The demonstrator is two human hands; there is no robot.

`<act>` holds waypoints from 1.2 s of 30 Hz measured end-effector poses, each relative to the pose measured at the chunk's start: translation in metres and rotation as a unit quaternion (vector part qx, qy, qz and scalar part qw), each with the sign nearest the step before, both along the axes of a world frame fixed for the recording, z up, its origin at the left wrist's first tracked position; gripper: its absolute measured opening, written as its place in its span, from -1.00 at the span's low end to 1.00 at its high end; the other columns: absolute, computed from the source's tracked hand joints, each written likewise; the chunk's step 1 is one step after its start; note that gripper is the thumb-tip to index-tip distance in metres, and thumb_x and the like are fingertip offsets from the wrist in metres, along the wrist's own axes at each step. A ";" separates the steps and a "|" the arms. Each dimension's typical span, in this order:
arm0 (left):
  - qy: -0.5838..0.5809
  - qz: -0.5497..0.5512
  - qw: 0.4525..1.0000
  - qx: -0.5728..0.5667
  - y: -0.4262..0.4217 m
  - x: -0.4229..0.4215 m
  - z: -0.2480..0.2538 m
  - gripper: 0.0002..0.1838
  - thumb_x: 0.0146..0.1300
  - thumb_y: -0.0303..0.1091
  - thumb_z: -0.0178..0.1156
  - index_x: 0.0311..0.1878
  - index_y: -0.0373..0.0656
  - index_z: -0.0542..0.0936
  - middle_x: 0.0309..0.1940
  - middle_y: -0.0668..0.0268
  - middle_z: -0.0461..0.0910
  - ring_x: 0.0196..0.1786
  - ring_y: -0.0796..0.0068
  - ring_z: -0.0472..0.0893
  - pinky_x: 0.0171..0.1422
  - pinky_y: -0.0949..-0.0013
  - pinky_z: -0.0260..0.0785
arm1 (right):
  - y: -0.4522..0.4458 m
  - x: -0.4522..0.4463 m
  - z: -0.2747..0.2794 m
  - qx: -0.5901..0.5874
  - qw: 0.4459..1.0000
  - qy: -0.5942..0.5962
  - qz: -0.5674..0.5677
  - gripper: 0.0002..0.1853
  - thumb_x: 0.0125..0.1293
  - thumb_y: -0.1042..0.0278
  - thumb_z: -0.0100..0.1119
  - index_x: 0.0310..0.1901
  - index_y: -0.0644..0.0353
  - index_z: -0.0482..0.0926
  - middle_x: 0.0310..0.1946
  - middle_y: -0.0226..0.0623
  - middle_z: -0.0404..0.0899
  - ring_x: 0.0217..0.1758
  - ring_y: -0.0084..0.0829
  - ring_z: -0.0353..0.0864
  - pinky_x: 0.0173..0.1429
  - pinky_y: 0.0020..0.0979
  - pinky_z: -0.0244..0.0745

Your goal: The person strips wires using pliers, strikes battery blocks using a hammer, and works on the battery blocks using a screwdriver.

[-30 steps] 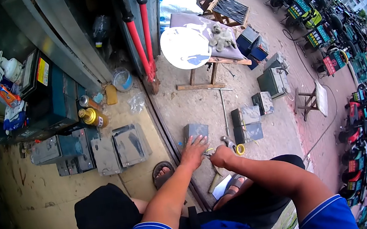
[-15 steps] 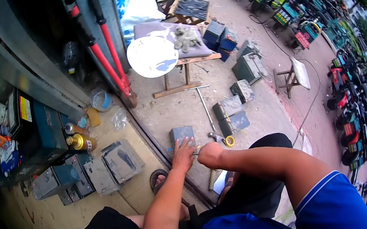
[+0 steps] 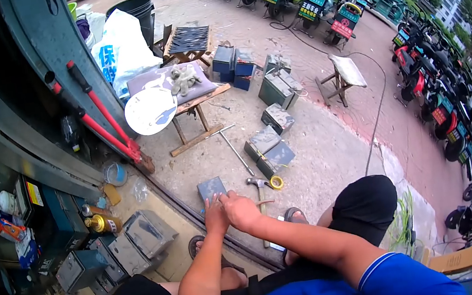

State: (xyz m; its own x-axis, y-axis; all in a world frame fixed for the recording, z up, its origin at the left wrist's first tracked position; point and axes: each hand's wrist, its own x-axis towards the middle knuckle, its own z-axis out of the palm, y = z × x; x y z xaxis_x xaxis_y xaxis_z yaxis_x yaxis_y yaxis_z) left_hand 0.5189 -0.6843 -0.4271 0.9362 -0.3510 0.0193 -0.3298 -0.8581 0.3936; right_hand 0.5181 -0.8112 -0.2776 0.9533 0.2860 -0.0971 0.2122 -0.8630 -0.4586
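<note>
A small dark grey block-shaped battery (image 3: 211, 187) stands on the concrete in front of me. My left hand (image 3: 216, 217) reaches its near edge, with fingers stretched out against it. Pressed close beside it, my right hand (image 3: 241, 212) is closed in a fist at the battery's near right corner. Whatever the fist holds is hidden by the fingers. Just right of my hands lies a claw hammer (image 3: 259, 188). A yellow tape roll (image 3: 276, 182) sits next to the hammer head.
Grey batteries (image 3: 140, 241) stand at my left; others (image 3: 270, 150) are ahead. Red-handled bolt cutters (image 3: 103, 121) lean by the doorway. A stool (image 3: 198, 99) carries a white disc (image 3: 151, 110) and gloves (image 3: 184, 79). A metal track (image 3: 187, 207) crosses the floor. Parked scooters (image 3: 312, 5) line the far side.
The view has swung to the right. My right hand has come against my left at the battery's near edge. My left hand's spread fingers have drawn closer together and back from the battery's top.
</note>
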 end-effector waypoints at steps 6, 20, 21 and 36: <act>0.027 0.067 0.995 -0.072 -0.005 -0.006 0.005 -0.45 0.29 -0.31 0.29 0.36 -0.14 0.50 0.45 0.12 0.45 0.59 0.13 0.28 0.69 0.02 -0.01 | -0.027 -0.006 0.009 -0.029 0.997 0.015 0.073 -0.65 0.31 0.40 0.05 0.10 0.30 0.51 -0.06 -0.02 0.59 -0.12 -0.03 0.64 -0.04 -0.12 0.62; 0.098 0.099 0.990 -0.010 -0.020 -0.004 0.023 -0.59 0.39 -0.29 0.12 0.23 -0.26 0.55 0.33 -0.06 0.51 0.47 -0.08 0.39 0.57 -0.01 0.17 | -0.031 0.000 -0.010 0.014 0.986 -0.118 0.120 -0.74 0.31 0.34 0.11 -0.01 0.21 0.55 0.02 -0.01 0.58 -0.03 -0.04 0.65 0.04 -0.17 0.61; 0.102 0.109 0.989 0.001 -0.022 -0.004 0.029 -0.60 0.43 -0.28 0.05 0.23 -0.27 0.55 0.28 -0.09 0.54 0.43 -0.11 0.43 0.54 -0.02 0.22 | -0.029 0.000 -0.005 0.006 0.989 -0.107 0.105 -0.74 0.33 0.34 0.09 0.00 0.21 0.56 0.00 -0.03 0.58 -0.03 -0.05 0.65 0.04 -0.18 0.61; 0.019 0.072 0.996 0.042 -0.025 -0.003 0.001 -0.59 0.43 -0.17 0.07 0.23 -0.17 0.55 0.32 0.04 0.56 0.49 0.05 0.40 0.58 0.00 0.13 | -0.039 -0.001 0.000 0.020 0.956 -0.253 0.145 -0.65 0.27 0.38 0.09 0.07 0.23 0.60 -0.18 -0.18 0.62 -0.17 -0.14 0.68 -0.12 -0.19 0.62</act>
State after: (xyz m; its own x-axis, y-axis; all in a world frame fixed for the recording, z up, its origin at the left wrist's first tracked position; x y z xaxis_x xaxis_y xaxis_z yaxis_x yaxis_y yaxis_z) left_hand 0.5163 -0.7089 -0.4261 0.9763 -0.2122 -0.0412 -0.1875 -0.9261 0.3274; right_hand 0.5170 -0.8507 -0.2775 0.7549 0.5401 0.3720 0.6440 -0.7178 -0.2647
